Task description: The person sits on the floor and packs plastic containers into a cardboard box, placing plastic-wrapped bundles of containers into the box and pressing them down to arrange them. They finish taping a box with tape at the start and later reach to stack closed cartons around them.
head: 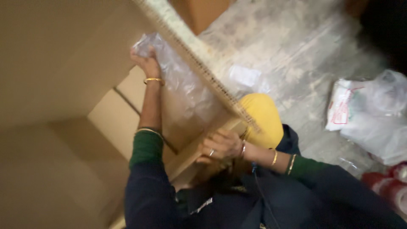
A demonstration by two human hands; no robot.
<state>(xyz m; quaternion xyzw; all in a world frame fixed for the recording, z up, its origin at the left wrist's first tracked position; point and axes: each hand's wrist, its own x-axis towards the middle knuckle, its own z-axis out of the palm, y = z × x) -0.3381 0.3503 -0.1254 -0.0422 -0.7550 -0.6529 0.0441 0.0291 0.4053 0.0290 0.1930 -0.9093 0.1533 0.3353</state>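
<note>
My left hand [146,62] reaches up into a large cardboard box [63,63] and grips the top of a clear plastic bag [182,80] that lines the box. My right hand [222,145], with a ring on one finger, holds the lower edge of the box's thick corrugated flap [199,59]. Both wrists carry gold bangles over green cuffs and dark blue sleeves. A yellow cloth-covered shape [265,118] sits just behind my right hand. The view is blurred.
A grey concrete floor [288,46] lies to the right. White and clear plastic bags [373,114] are piled at the right edge, with red-and-white rolls [394,186] below them. A small clear packet [243,77] lies on the floor near the flap.
</note>
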